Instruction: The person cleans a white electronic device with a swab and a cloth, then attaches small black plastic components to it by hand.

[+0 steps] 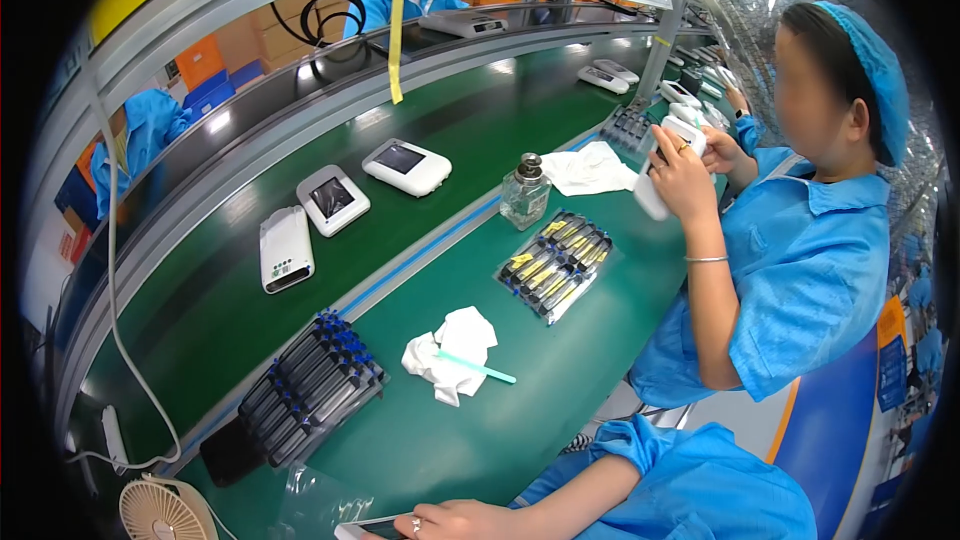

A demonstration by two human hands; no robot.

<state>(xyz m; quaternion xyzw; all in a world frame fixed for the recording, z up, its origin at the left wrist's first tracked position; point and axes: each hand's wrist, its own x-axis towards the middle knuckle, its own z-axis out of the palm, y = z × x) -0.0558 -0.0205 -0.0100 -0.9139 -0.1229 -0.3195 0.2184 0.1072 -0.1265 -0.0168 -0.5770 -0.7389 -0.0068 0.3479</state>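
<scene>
At the bottom edge my right hand (462, 519), with a ring on one finger, is closed on a white handheld device with a dark screen (372, 529). Most of that device is cut off by the frame. My left hand is out of view. A clear plastic bag (312, 502) lies just beyond the device. Farther up the green bench are a crumpled white cloth (462, 335) with a turquoise stick (485, 370) across it and, to its left, a tray of black parts with blue ends (315, 385).
A beige fan (165, 512) stands at lower left. White devices (333, 200) rest on the dark green conveyor (230, 335). A glass bottle (526, 192) and a pack of black, yellow-marked parts (560, 265) sit mid-bench. At right a co-worker (800, 270) holds a white device.
</scene>
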